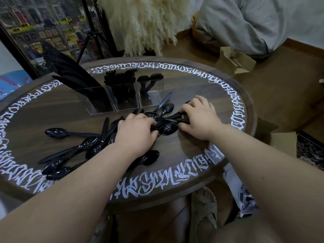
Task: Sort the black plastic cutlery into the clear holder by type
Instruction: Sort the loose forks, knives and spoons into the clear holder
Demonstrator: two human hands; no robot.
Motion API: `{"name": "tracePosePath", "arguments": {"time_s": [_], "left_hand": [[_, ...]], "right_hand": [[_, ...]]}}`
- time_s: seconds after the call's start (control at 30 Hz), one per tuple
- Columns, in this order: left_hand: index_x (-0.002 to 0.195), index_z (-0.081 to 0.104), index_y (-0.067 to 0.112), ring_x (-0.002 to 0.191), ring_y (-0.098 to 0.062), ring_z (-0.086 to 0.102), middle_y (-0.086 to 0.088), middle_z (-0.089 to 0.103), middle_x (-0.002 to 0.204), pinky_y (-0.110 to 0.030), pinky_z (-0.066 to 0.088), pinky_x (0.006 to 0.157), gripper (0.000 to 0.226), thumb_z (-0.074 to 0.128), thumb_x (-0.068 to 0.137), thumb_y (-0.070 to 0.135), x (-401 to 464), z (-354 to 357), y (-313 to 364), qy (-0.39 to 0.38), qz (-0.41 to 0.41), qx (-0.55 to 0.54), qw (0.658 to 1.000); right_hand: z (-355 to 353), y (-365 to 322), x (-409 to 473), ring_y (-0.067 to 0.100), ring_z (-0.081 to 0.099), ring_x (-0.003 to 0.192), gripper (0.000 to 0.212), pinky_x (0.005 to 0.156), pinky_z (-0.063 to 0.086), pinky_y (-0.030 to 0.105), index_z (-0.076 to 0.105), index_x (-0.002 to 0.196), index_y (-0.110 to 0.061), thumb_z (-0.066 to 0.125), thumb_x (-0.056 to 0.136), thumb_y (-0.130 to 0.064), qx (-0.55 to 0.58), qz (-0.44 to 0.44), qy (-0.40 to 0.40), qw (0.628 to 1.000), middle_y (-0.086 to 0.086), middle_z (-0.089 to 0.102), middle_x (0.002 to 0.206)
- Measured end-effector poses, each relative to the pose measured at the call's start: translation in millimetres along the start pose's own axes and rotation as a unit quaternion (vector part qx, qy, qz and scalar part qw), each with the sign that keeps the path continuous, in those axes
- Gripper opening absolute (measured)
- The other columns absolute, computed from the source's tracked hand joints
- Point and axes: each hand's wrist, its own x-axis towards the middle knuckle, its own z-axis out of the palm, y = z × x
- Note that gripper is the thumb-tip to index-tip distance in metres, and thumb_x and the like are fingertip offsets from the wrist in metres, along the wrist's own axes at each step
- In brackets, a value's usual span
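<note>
A clear three-compartment holder (pixel 122 100) stands at the back of the round table: knives (pixel 77 76) in the left bin, forks (pixel 121 78) in the middle, spoons (pixel 150 79) in the right. Loose black spoons and knives (pixel 73 149) lie scattered across the table's middle and left. My left hand (pixel 136 132) lies over the pile with fingers curled around a bunch of cutlery (pixel 166 128). My right hand (pixel 199 118) grips the handle ends of that same bunch. A single knife (pixel 164 100) lies just in front of the holder.
The dark wooden table (pixel 192 95) has white lettering around its rim. A framed picture (pixel 43 32) and tripod legs stand behind the holder. Cardboard boxes (pixel 233 60) sit on the floor at right. A person in grey sits at top right.
</note>
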Motion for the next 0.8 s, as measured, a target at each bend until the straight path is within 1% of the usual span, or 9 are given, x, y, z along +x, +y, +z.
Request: {"name": "tracePosePath", "arguments": {"time_s": [0.1,0.17,0.2,0.3,0.43,0.6,0.7,0.73,0.8], "left_hand": [[0.126,0.057,0.033,0.122,-0.021,0.042,0.006,0.054,0.127,-0.040,0.037,0.096,0.037,0.052,0.092,0.047,-1.6,-0.7,-0.6,0.003,-0.001,0.003,1.000],[0.126,0.057,0.033,0.121,-0.021,0.042,0.006,0.055,0.125,-0.039,0.037,0.096,0.038,0.052,0.092,0.048,-2.3,-0.7,-1.2,0.003,-0.001,0.005,1.000],[0.126,0.057,0.033,0.121,-0.021,0.042,0.006,0.055,0.125,-0.039,0.037,0.095,0.038,0.052,0.091,0.048,-2.3,-0.6,-1.6,0.003,-0.003,0.005,1.000],[0.126,0.057,0.033,0.120,-0.022,0.043,0.004,0.055,0.124,-0.039,0.038,0.095,0.039,0.054,0.090,0.049,-1.5,-0.1,-3.4,0.011,-0.008,0.004,1.000],[0.121,0.058,0.028,0.117,-0.021,0.046,0.003,0.053,0.122,-0.039,0.040,0.096,0.039,0.059,0.087,0.048,-0.5,1.5,-6.4,0.027,-0.020,-0.021,0.999],[0.117,0.056,0.024,0.112,-0.021,0.050,0.002,0.052,0.118,-0.041,0.044,0.094,0.040,0.063,0.085,0.047,-0.5,2.8,-6.7,0.038,-0.022,-0.038,0.998],[0.114,0.058,0.022,0.113,-0.022,0.047,0.001,0.053,0.118,-0.042,0.043,0.094,0.041,0.061,0.085,0.051,0.1,1.2,-5.6,0.068,-0.016,-0.050,0.996],[0.114,0.060,0.022,0.113,-0.022,0.046,0.001,0.054,0.119,-0.042,0.043,0.094,0.041,0.059,0.086,0.053,0.5,0.2,-4.9,0.082,-0.010,-0.057,0.995],[0.115,0.064,0.024,0.114,-0.023,0.046,0.002,0.056,0.120,-0.039,0.041,0.095,0.042,0.051,0.090,0.055,0.6,-2.7,-1.4,0.100,0.002,-0.086,0.991]], "right_hand": [[-3.6,2.6,-3.1,0.025,0.030,0.133,0.035,0.108,0.030,0.043,0.058,0.111,-0.021,0.062,0.085,-0.045,-0.011,-0.028,0.007,1.000,0.001,0.045,0.123],[-6.0,2.5,-4.8,0.024,0.047,0.115,0.028,0.093,0.040,0.037,0.057,0.107,-0.019,0.062,0.087,-0.039,-0.001,-0.037,-0.002,0.999,0.001,0.052,0.115],[-6.4,1.8,-5.7,0.024,0.051,0.108,0.026,0.087,0.042,0.035,0.056,0.106,-0.018,0.061,0.088,-0.036,0.005,-0.040,-0.006,0.999,0.002,0.055,0.112],[-6.3,1.1,-6.9,0.025,0.051,0.105,0.021,0.082,0.042,0.034,0.058,0.109,-0.019,0.058,0.092,-0.031,-0.010,-0.052,0.003,0.999,0.003,0.059,0.112],[-5.4,4.1,-8.2,0.024,0.052,0.110,0.033,0.084,0.043,0.034,0.053,0.123,-0.020,0.059,0.091,-0.030,0.024,-0.028,0.006,0.999,0.002,0.061,0.116],[-4.9,7.9,-9.8,0.026,0.058,0.100,0.023,0.079,0.045,0.032,0.063,0.112,-0.016,0.057,0.092,-0.026,0.047,0.004,-0.023,0.999,0.005,0.065,0.103],[-14.8,6.1,-15.8,0.017,0.060,0.079,0.009,0.069,0.043,0.028,0.066,0.099,-0.019,0.061,0.092,-0.021,0.180,0.038,-0.025,0.983,-0.003,0.064,0.081],[-19.3,2.9,-19.6,0.015,0.062,0.072,0.005,0.066,0.046,0.031,0.066,0.092,-0.021,0.062,0.091,-0.017,0.255,0.044,-0.035,0.965,-0.004,0.064,0.075],[-28.8,-6.8,-27.7,0.015,0.064,0.065,0.011,0.068,0.054,0.034,0.066,0.086,-0.020,0.064,0.090,-0.010,0.381,0.047,-0.069,0.921,0.003,0.064,0.071]]}}
